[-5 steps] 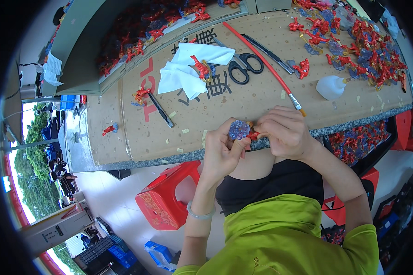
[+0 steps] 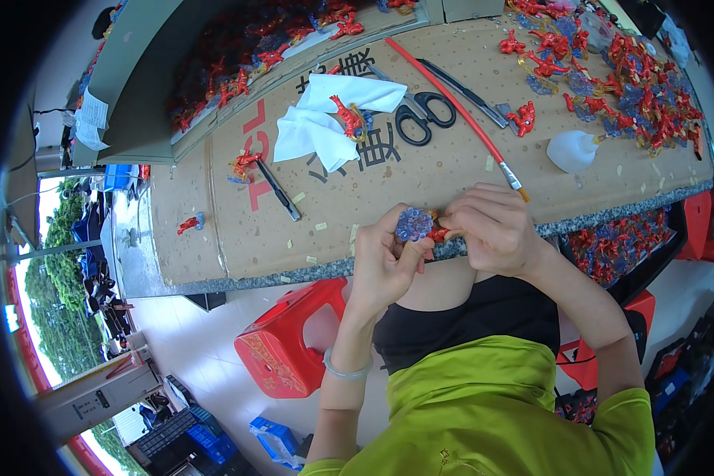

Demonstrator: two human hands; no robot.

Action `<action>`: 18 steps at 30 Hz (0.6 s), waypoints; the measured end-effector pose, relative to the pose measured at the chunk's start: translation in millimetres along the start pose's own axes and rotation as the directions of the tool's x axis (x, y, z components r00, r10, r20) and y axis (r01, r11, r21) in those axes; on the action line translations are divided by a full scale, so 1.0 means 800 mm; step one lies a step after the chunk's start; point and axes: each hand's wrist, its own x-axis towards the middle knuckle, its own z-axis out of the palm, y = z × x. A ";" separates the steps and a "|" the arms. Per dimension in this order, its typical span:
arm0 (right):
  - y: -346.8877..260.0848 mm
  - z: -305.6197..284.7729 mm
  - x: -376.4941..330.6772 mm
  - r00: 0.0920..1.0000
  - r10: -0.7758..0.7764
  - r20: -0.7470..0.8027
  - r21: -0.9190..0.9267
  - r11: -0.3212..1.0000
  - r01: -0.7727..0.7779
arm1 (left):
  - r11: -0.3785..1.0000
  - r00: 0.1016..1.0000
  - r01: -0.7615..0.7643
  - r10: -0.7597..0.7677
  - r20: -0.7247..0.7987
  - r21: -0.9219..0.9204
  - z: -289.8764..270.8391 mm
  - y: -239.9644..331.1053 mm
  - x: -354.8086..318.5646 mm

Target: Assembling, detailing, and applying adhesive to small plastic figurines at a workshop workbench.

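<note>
Just over the near table edge, my left hand (image 2: 386, 258) is closed around a small red toy figure (image 2: 439, 235) with a translucent purple-blue base (image 2: 414, 225). The base faces up toward me. My right hand (image 2: 492, 226) pinches the red end of the same figure, its fingertips curled and partly hiding it. Beyond my hands lie a red-handled paintbrush (image 2: 456, 103), black scissors (image 2: 425, 119) and a craft knife (image 2: 462, 94). A white cloth (image 2: 317, 143) carries another red figure (image 2: 347, 117).
Red figures are heaped (image 2: 650, 95) at the table's far right, near a white squeeze bottle (image 2: 572, 151). A grey-green shelf box (image 2: 135, 87) holds more at the back. Below the right edge stands a full bin (image 2: 619, 246); a red stool (image 2: 285, 341) is at lower left.
</note>
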 end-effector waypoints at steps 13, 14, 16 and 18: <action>0.000 0.000 0.001 1.000 0.001 -0.001 0.008 1.000 -0.001 | 1.000 1.000 -0.010 0.010 0.001 0.012 0.000 0.000 0.000; 0.000 0.000 0.000 1.000 0.001 0.004 0.006 1.000 -0.001 | 1.000 1.000 -0.010 0.010 0.001 0.011 0.000 -0.001 0.000; 0.001 0.000 0.000 1.000 0.001 0.009 0.004 1.000 -0.002 | 1.000 1.000 -0.009 0.009 -0.001 0.011 0.000 -0.001 0.000; 0.001 0.000 0.000 1.000 0.000 0.002 -0.001 1.000 0.000 | 1.000 1.000 -0.007 0.007 0.001 0.013 0.000 -0.002 0.001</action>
